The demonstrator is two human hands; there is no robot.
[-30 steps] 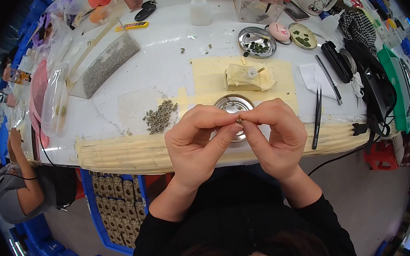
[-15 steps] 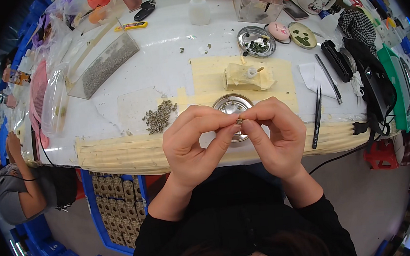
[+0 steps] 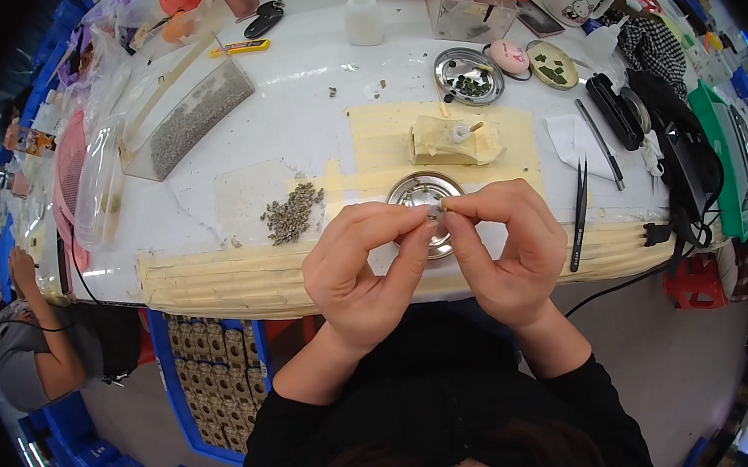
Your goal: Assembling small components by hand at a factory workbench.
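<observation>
At centre frame, the left hand (image 3: 361, 270) and right hand (image 3: 511, 253) pinch 1 tiny dark metal part (image 3: 436, 213) between fingertips above the round shiny metal dish (image 3: 406, 191). A pile of small grey-green parts (image 3: 292, 212), left of the dish, looks yet unhandled.

At the far edge of your table (image 3: 293, 125) stands a small white bottle (image 3: 364, 16). To your left lies a clear flat bag (image 3: 191, 120) of grey bits. To your far right sits a green box (image 3: 728, 162) with a pale screen.
</observation>
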